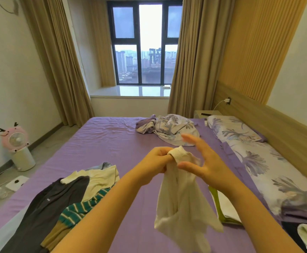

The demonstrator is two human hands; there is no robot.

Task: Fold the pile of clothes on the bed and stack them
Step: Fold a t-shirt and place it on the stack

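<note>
Socks held up over the purple bed

Socks (182,194), white and hanging limp, are in front of me above the purple bed sheet (105,136). My left hand (156,165) grips them at the ribbed cuff, fingers curled tight around the top, so that the rest dangles down toward the sheet. My right hand (205,161) is just beside them with its fingers spread and straight; the thumb comes close to the cuff, but motion blur keeps me from telling whether it touches the cloth.

To my left on the bed lies the unfolded pile of clothes (66,201): a dark grey shirt (44,207), a teal and white striped piece (83,209) with an olive hem, and a cream garment (101,178) under them. To my right, near the pillows, a lime green and white folded item (222,209) lies flat, partly hidden by my forearm. At the lower right corner there is more dark and white cloth (306,234).

Farther up the bed sits a crumpled floral duvet cover (169,128), and floral pillows (240,132) run along the wooden headboard. A pink fan (14,138) stands on the floor by the left wall.
</note>
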